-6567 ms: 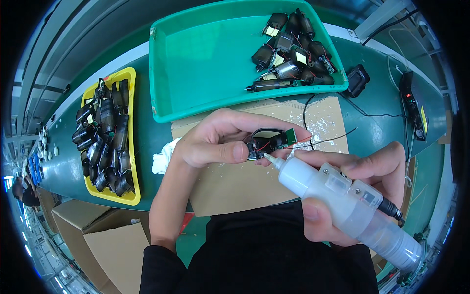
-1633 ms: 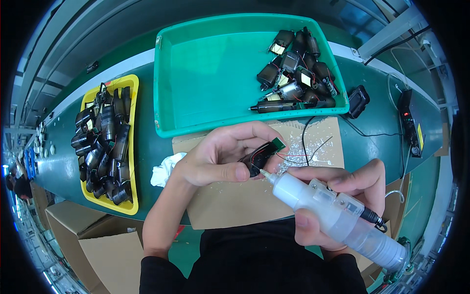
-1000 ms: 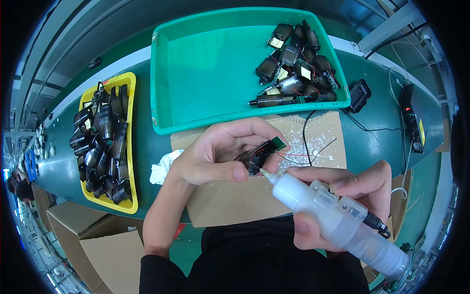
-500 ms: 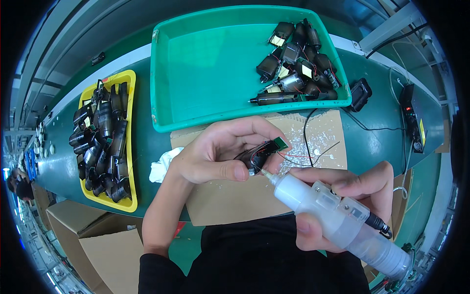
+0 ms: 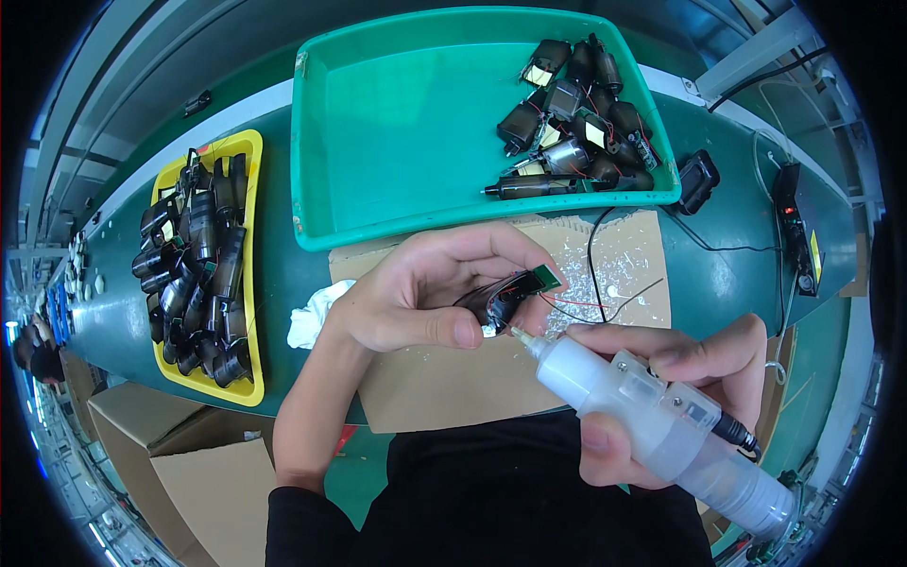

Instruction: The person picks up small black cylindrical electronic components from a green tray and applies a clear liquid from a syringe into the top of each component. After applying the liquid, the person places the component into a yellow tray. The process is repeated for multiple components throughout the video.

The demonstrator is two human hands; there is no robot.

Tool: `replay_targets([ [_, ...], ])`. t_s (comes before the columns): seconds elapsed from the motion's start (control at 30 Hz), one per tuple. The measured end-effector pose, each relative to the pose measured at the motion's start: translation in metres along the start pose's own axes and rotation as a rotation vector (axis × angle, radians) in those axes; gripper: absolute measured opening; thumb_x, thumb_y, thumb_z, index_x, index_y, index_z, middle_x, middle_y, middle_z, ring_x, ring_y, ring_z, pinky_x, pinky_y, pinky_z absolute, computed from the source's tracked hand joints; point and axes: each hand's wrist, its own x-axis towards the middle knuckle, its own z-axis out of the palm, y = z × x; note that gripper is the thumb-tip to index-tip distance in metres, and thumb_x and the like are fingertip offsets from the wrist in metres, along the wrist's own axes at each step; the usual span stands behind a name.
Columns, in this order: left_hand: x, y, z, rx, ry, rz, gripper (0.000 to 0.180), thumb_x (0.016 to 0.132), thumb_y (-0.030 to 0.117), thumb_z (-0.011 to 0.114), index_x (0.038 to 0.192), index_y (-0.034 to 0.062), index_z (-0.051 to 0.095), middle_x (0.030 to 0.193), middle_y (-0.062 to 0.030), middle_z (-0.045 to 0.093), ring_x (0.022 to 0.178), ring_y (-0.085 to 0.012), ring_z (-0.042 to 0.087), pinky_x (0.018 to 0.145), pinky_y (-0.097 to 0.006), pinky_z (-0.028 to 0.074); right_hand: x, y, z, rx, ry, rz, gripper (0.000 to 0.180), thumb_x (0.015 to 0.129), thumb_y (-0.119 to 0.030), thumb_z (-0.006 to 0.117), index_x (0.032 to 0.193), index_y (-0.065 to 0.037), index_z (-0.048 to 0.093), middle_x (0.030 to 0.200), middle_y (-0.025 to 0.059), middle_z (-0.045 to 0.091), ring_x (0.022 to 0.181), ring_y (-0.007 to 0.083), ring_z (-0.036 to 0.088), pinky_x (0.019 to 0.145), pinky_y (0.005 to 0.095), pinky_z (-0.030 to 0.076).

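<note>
My left hand (image 5: pixel 425 293) is closed around a dark cylindrical part (image 5: pixel 499 304), perhaps a motor, with a small green circuit board at its upper end and thin red and black wires trailing to the right. A dab of white shows at its lower end, near my thumb. My right hand (image 5: pixel 699 378) grips a translucent white glue dispenser (image 5: pixel 576 376), a syringe-like barrel with a tapered nozzle and a black cable plug at its side. The nozzle tip is just right of the part's lower end, with a small gap between them.
A green tray (image 5: pixel 378 227) holding several similar dark parts stands behind my hands. Left is a yellow tray (image 5: pixel 255 283) packed with more. Under my hands lies cardboard (image 5: pixel 425 397) specked with white bits. A crumpled white cloth (image 5: pixel 316 317) and a black controller box (image 5: pixel 794 227) flank it.
The dispenser in my right hand has moved slightly right, its tip drawing away from the part. White material now shows on the part's lower end. My left hand stays nearly still.
</note>
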Motion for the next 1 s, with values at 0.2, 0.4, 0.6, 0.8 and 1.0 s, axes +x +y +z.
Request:
replay_targets([
  [0.2, -0.001, -0.001, -0.002, 0.002, -0.025, 0.000, 0.069, 0.069, 0.032, 0.080, 0.114, -0.0092, 0.049, 0.104, -0.0188, 0.058, 0.085, -0.0224, 0.061, 0.073, -0.032, 0.050, -0.002, -0.002, 0.002, -0.039, 0.021, 0.019, 0.060, 0.071, -0.024, 0.078, 0.092, -0.002, 0.026, 0.090, 0.0217, 0.066, 0.077, 0.0178, 0.067, 0.063, 0.0185, 0.049],
  [0.4, -0.003, -0.002, -0.003, -0.018, -0.020, 0.002, 0.069, 0.069, 0.031, 0.081, 0.114, -0.0092, 0.048, 0.105, -0.0194, 0.058, 0.087, -0.0230, 0.062, 0.075, -0.032, 0.051, 0.001, -0.005, -0.003, -0.046, -0.040, 0.000, 0.059, 0.070, -0.021, 0.078, 0.092, 0.000, 0.027, 0.092, 0.0217, 0.065, 0.079, 0.0178, 0.066, 0.066, 0.0195, 0.049],
  [0.6, -0.002, -0.005, -0.005, -0.022, -0.029, -0.012, 0.069, 0.069, 0.031, 0.081, 0.115, -0.0087, 0.049, 0.106, -0.0196, 0.057, 0.090, -0.0232, 0.061, 0.076, -0.032, 0.050, -0.002, 0.001, -0.003, 0.163, -0.016, -0.047, 0.061, 0.065, -0.001, 0.082, 0.102, 0.003, 0.034, 0.099, 0.0320, 0.060, 0.093, 0.0303, 0.066, 0.076, 0.0346, 0.055],
  [0.8, -0.003, -0.001, 0.001, -0.056, -0.013, 0.037, 0.066, 0.071, 0.031, 0.079, 0.118, -0.0054, 0.050, 0.108, -0.0176, 0.058, 0.093, -0.0224, 0.060, 0.077, -0.032, 0.049, -0.005, 0.007, -0.001, 0.237, -0.005, -0.107, 0.062, 0.064, 0.000, 0.083, 0.102, 0.003, 0.033, 0.101, 0.0328, 0.059, 0.094, 0.0317, 0.065, 0.078, 0.0344, 0.055],
  [1.0, -0.007, 0.018, -0.009, 0.284, 0.076, 0.222, 0.047, 0.084, 0.017, 0.067, 0.124, 0.0009, 0.050, 0.109, -0.0099, 0.055, 0.093, -0.0171, 0.055, 0.082, -0.029, 0.044, -0.015, 0.016, 0.017, 0.199, 0.453, -0.001, 0.056, 0.077, -0.034, 0.074, 0.092, -0.004, 0.029, 0.083, 0.0232, 0.064, 0.078, 0.0263, 0.066, 0.073, 0.0293, 0.051],
])
